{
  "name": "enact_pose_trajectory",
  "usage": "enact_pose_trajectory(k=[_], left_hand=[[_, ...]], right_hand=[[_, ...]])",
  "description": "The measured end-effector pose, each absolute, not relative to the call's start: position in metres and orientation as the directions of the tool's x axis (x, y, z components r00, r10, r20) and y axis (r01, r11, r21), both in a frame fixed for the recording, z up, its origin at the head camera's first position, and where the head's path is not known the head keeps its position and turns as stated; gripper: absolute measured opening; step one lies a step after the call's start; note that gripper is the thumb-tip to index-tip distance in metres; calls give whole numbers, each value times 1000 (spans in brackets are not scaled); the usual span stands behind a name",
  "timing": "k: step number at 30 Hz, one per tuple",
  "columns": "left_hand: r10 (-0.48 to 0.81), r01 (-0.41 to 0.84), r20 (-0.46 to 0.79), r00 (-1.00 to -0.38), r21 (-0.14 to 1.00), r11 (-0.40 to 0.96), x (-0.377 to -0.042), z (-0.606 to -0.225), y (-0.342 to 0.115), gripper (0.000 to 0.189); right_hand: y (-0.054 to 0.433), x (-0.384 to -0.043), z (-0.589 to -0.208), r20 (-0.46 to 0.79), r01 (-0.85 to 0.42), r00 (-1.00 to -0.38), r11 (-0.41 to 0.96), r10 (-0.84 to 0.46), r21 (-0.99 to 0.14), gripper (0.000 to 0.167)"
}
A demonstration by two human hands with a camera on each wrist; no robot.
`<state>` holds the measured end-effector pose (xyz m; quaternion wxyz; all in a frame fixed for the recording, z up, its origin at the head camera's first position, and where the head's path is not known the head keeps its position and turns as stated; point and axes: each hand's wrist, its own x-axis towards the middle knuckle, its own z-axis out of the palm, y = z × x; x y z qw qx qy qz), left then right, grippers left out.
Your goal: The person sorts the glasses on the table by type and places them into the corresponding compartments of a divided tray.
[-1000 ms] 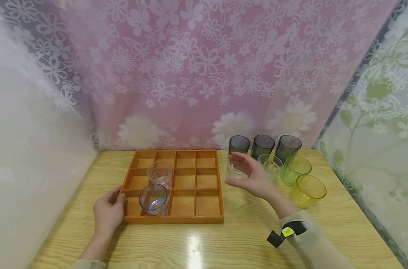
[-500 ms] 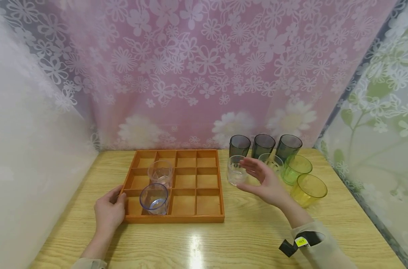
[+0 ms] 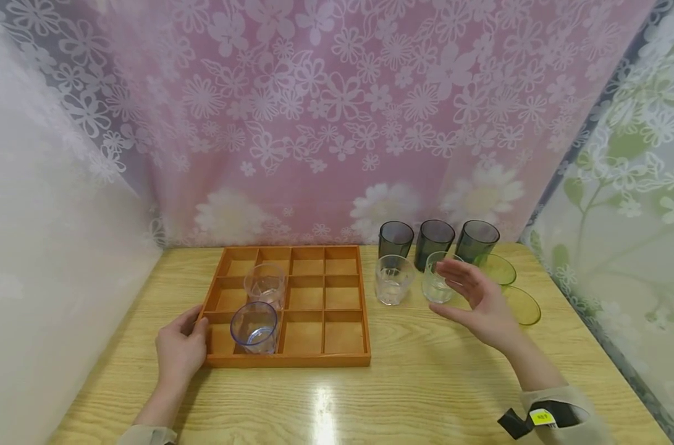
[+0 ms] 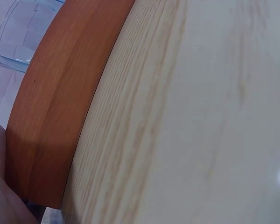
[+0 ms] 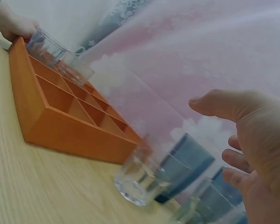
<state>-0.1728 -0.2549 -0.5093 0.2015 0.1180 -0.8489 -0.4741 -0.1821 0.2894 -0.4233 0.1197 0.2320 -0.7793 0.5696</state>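
Observation:
My left hand grips the left side of a compartmented wooden tray near its front corner. A blue-rimmed glass stands in the tray's front row. Behind it sits a pale pink glass in the middle row. To the right, my right hand is held with thumb and fingers apart and nothing between them. Its fingertips overlap the right edge of a clear glass in the head view. Another clear glass stands to the left of that one. The hand partly hides a green glass and a yellow glass.
Three dark grey glasses, the left, the middle and the right, line the back of the wooden table. A pink flowered curtain hangs behind them, with pale fabric on both sides.
My right hand has moved right, from the left clear glass to the other clear glass, and now covers more of the green and yellow glasses. My left hand stays on the tray.

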Motion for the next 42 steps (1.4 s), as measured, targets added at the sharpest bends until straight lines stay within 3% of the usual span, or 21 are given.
enact_pose_trajectory(k=[11,20,28,42], left_hand=[[-383,7,246,-891,849,529,-171,-508,-255,33],[-395,-4,241,-887,850,527,-174,-511,-255,33],[-395,-1,244,-885,850,527,-175,-514,-256,33],[-398,-4,241,-885,852,524,-173,-511,-254,33]], right_hand=[[341,-170,-410,459,-468,-878,446,-136,-763,82],[390,-164,-429,370,-295,-929,595,5,-748,89],[413,-160,-458,195,-119,-979,596,65,-794,95],[409,-158,-487,129,-74,-989,510,74,-857,99]])
